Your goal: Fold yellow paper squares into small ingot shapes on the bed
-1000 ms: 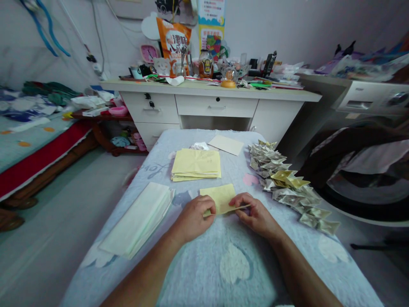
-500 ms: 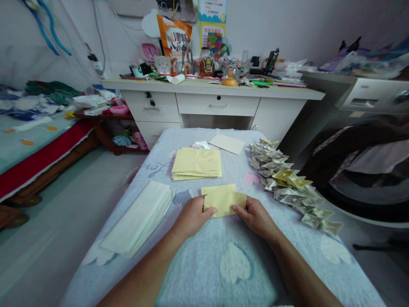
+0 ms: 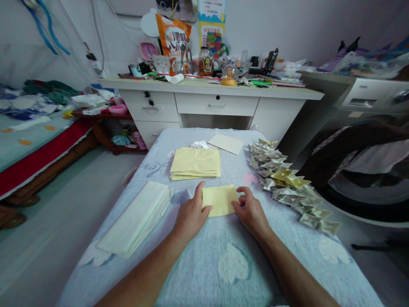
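A small yellow rectangle of paper [image 3: 220, 201] lies on the light blue cloth between my two hands. My left hand [image 3: 191, 213] is at its left edge, fingers pointing up and away from the thumb, whose tip touches the lower left corner. My right hand [image 3: 252, 212] is at the right edge, its thumb on the paper's side and its bent fingers apart from the thumb near the upper right corner. Beyond them lies a stack of larger yellow sheets [image 3: 195, 163]. A long stack of pale folded paper [image 3: 136, 219] rests to the left.
A row of folded, pointed paper pieces [image 3: 284, 183] runs along the cloth's right side. A cream card [image 3: 226, 143] and crumpled white tissue [image 3: 200, 145] lie at the far end. Behind stands a white desk [image 3: 217, 104]; a washing machine [image 3: 358, 102] is on the right.
The paper that was raised in both hands is now down, lined up over the sheet behind it. My fingers have loosened and moved to its two side edges.
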Demonstrator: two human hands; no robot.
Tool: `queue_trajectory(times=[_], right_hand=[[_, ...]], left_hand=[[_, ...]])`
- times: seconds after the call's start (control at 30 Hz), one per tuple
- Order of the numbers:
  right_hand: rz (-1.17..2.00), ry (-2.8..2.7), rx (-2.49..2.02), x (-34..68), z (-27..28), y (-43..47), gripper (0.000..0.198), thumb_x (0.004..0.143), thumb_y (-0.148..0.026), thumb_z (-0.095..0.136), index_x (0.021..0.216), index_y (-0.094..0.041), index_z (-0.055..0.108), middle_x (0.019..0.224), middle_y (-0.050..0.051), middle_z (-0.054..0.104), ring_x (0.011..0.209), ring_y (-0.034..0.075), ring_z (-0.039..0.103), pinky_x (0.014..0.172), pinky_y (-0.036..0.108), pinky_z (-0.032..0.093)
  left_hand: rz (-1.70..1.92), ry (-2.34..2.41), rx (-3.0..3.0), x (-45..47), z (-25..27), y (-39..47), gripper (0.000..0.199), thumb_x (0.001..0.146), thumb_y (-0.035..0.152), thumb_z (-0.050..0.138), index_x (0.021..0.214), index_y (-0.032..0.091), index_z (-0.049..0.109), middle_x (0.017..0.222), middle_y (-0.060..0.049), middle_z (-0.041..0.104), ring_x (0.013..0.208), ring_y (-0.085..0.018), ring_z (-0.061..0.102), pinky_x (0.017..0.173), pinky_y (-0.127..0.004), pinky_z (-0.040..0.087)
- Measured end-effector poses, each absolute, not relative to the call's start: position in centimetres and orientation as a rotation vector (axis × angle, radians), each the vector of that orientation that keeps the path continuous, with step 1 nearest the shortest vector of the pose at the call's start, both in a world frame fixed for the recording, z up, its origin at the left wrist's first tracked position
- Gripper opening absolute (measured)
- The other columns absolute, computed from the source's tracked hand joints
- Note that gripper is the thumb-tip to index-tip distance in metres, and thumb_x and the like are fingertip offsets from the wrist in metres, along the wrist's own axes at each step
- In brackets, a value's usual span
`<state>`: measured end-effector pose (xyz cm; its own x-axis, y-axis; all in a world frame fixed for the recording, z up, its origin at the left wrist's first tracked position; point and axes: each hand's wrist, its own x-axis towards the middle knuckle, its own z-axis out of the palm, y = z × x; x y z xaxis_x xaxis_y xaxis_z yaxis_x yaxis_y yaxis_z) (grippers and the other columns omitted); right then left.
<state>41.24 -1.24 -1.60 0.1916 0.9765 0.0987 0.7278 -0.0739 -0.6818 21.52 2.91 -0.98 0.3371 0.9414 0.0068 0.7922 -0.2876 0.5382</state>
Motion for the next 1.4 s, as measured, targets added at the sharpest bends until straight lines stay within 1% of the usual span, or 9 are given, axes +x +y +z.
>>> queue_trajectory(times=[0.07, 0.13, 0.17, 0.23, 0.33, 0.5, 0.73, 1.1, 1.4], right_hand=[[0.498, -1.648, -1.814, 41.4, -1.6, -1.4, 0.025, 0.078, -0.022, 0.049, 0.102, -0.019, 0.046, 0.065, -0.003, 0.054, 0.064, 0.016, 0.054, 0.061, 0.025, 0.036], [0.454, -1.701, -1.786, 41.5, -1.6, -1.5, 0.021, 0.077, -0.02, 0.05, 0.098, -0.019, 0.049, 0.073, 0.0, 0.057, 0.071, 0.017, 0.053, 0.066, 0.026, 0.037], [0.431, -1.728, -1.787, 41.5, -1.6, -1.5, 0.017, 0.077, -0.02, 0.05, 0.095, -0.019, 0.05, 0.074, 0.001, 0.057, 0.074, 0.018, 0.053, 0.068, 0.027, 0.037], [0.395, -1.775, -1.813, 41.5, -1.7, -1.5, 0.01, 0.078, -0.019, 0.05, 0.087, -0.019, 0.053, 0.07, 0.001, 0.057, 0.075, 0.018, 0.051, 0.069, 0.027, 0.036], [0.366, -1.811, -1.856, 41.4, -1.8, -1.3, 0.007, 0.081, -0.019, 0.049, 0.08, -0.019, 0.056, 0.066, 0.001, 0.056, 0.074, 0.019, 0.049, 0.067, 0.027, 0.034], [0.359, -1.797, -1.877, 41.2, -1.7, -1.2, 0.009, 0.082, -0.018, 0.05, 0.08, -0.019, 0.059, 0.068, 0.002, 0.059, 0.074, 0.018, 0.049, 0.068, 0.027, 0.033], [0.363, -1.786, -1.88, 41.2, -1.8, -1.2, 0.01, 0.083, -0.018, 0.049, 0.081, -0.02, 0.059, 0.068, 0.002, 0.06, 0.074, 0.019, 0.049, 0.068, 0.027, 0.033], [0.337, -1.794, -1.882, 41.1, -1.9, -1.1, 0.013, 0.084, -0.018, 0.049, 0.084, -0.019, 0.062, 0.075, 0.003, 0.064, 0.076, 0.019, 0.05, 0.07, 0.027, 0.033], [0.342, -1.803, -1.877, 41.3, -1.8, -1.2, 0.014, 0.083, -0.016, 0.051, 0.084, -0.018, 0.064, 0.075, 0.003, 0.064, 0.076, 0.018, 0.049, 0.07, 0.027, 0.032]], left_hand=[[0.417, 1.51, 2.217, 21.5, -1.0, 2.9, 0.06, 0.084, 0.026, 0.054, 0.14, 0.022, 0.033, 0.09, -0.005, 0.071, 0.084, -0.022, 0.067, 0.072, -0.029, 0.047], [0.396, 1.447, 2.267, 21.5, -1.1, 2.9, 0.039, 0.087, 0.024, 0.05, 0.126, 0.024, 0.053, 0.102, -0.006, 0.07, 0.094, -0.021, 0.066, 0.082, -0.031, 0.047], [0.396, 1.415, 2.288, 21.5, -1.1, 2.9, 0.032, 0.088, 0.023, 0.048, 0.118, 0.024, 0.059, 0.107, -0.005, 0.07, 0.098, -0.02, 0.064, 0.087, -0.031, 0.046], [0.405, 1.38, 2.32, 21.5, -1.3, 2.9, 0.029, 0.089, 0.021, 0.045, 0.111, 0.023, 0.064, 0.11, -0.004, 0.069, 0.103, -0.019, 0.063, 0.092, -0.031, 0.045], [0.417, 1.4, 2.345, 21.5, -1.6, 2.8, 0.033, 0.09, 0.022, 0.043, 0.117, 0.02, 0.062, 0.114, -0.006, 0.067, 0.105, -0.019, 0.061, 0.094, -0.032, 0.045], [0.406, 1.449, 2.36, 21.5, -1.9, 2.9, 0.035, 0.091, 0.022, 0.043, 0.123, 0.02, 0.057, 0.12, -0.008, 0.064, 0.109, -0.018, 0.059, 0.097, -0.03, 0.043], [0.391, 1.481, 2.405, 21.7, -2.3, 3.1, 0.036, 0.091, 0.023, 0.041, 0.125, 0.021, 0.055, 0.12, -0.008, 0.064, 0.109, -0.019, 0.06, 0.093, -0.029, 0.045], [0.338, 1.49, 2.445, 21.8, -2.0, 3.2, 0.038, 0.092, 0.02, 0.038, 0.127, 0.016, 0.053, 0.117, -0.012, 0.065, 0.108, -0.021, 0.061, 0.092, -0.031, 0.046], [0.317, 1.512, 2.469, 21.8, -2.0, 3.1, 0.038, 0.091, 0.018, 0.039, 0.127, 0.016, 0.053, 0.118, -0.009, 0.065, 0.108, -0.018, 0.061, 0.093, -0.029, 0.047]])
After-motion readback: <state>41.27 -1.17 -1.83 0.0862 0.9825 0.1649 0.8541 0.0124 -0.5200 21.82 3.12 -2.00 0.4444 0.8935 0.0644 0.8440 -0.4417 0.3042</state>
